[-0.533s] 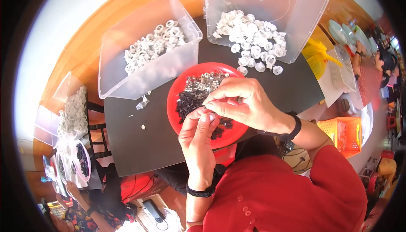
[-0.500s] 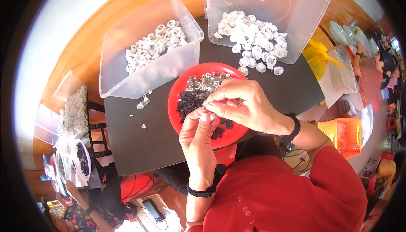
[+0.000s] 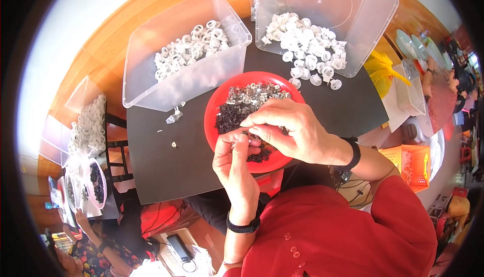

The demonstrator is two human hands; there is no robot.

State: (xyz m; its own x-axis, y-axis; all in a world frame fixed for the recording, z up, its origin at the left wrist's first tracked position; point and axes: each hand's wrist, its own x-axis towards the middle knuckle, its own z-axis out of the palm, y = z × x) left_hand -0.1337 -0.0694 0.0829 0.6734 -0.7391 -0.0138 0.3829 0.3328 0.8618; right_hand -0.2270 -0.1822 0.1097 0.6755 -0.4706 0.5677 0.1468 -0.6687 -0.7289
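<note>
Over a round red tray, my left hand and my right hand meet fingertip to fingertip. My left thumb and forefinger are pinched together on something small, mostly hidden by the fingers. The right thumb and forefinger come close together just above the left fingertips; whatever lies between them is too small to make out. Small black parts fill the left side of the tray, with small silvery metal pieces heaped at its far side. More black bits lie at the near rim, below my hands.
A clear bin of white ring-shaped parts stands at the back left of the dark table. Another clear bin lies tipped at the back right, white plastic pieces spilling out. A yellow bag is on the right. Another person's arm shows lower left.
The view has shifted slightly. My hands stay together over the tray; the right thumb and forefinger have parted a little and my left fingertips sit slightly lower.
</note>
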